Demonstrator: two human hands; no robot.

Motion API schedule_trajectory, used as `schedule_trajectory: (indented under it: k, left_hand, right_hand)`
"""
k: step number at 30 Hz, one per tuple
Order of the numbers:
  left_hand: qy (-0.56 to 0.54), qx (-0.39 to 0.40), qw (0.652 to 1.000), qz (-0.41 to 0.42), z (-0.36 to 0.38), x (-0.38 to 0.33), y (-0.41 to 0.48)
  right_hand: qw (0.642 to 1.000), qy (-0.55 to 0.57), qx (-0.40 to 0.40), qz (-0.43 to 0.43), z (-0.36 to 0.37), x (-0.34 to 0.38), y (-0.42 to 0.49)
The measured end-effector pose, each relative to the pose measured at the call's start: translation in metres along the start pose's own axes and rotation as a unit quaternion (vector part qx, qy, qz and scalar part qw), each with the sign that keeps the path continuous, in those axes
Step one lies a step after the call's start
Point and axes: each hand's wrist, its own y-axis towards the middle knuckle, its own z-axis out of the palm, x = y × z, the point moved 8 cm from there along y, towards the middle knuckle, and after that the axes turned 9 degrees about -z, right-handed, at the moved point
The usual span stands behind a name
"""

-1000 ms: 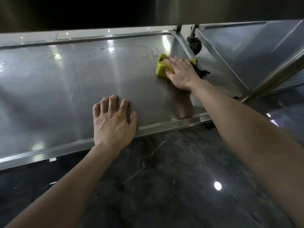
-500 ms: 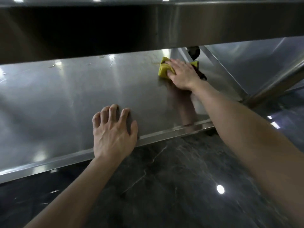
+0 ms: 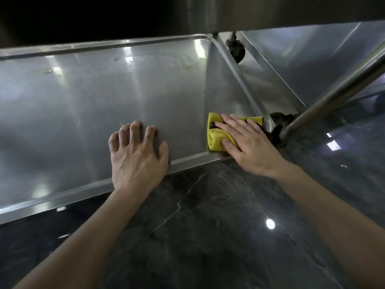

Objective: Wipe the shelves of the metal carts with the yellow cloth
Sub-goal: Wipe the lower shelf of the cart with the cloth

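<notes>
The low steel shelf (image 3: 87, 113) of a metal cart fills the left and middle of the view. A folded yellow cloth (image 3: 215, 140) lies in the shelf's near right corner. My right hand (image 3: 250, 144) presses flat on the cloth with straight fingers and covers most of it. My left hand (image 3: 135, 155) rests on the bare shelf by its front rim, fingers bent at the tips, holding nothing. Smears and droplets (image 3: 183, 63) mark the shelf's far side.
A second cart's shelf (image 3: 312, 59) stands to the right, with a slanted steel leg (image 3: 337, 88) crossing it. A black caster (image 3: 236, 50) sits at the far corner. An upper shelf (image 3: 270, 11) overhangs. Dark glossy marble floor (image 3: 208, 226) lies below.
My right hand has dragged the yellow cloth from the far right corner back to the near right corner of the shelf. My left hand stays planted near the front rim.
</notes>
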Motion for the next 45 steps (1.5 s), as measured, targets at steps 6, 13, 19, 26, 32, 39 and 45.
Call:
schedule_trajectory:
  k: [6, 13, 19, 26, 32, 39, 45]
  left_hand:
    - [0.002, -0.003, 1.0, 0.007, -0.002, -0.004, 0.001]
    - [-0.004, -0.006, 1.0, 0.007, -0.001, -0.002, 0.001]
    - [-0.017, -0.025, 1.0, 0.005, -0.001, -0.003, 0.0]
    - [0.005, 0.02, 0.999, 0.035, -0.006, 0.0, 0.01]
    - [-0.017, 0.006, 0.996, 0.088, -0.018, 0.042, 0.008]
    - [-0.025, -0.035, 0.999, 0.028, -0.02, 0.056, -0.003]
    - [-0.033, -0.043, 0.998, -0.021, -0.019, 0.067, -0.002]
  right_hand:
    - [0.996, -0.009, 0.033, 0.077, -0.007, -0.061, 0.197]
    - [0.997, 0.004, 0.021, 0.07, 0.005, -0.001, 0.19]
    - [0.991, -0.042, 0.051, 0.112, 0.005, 0.057, 0.027]
    - [0.994, -0.056, 0.017, -0.092, 0.001, 0.062, 0.037]
    - [0.969, 0.027, -0.106, 0.221, -0.015, -0.057, 0.113]
    - [0.994, 0.023, -0.047, 0.097, 0.01, 0.087, 0.219]
    - [1.0, 0.027, -0.007, 0.0, 0.019, 0.066, 0.226]
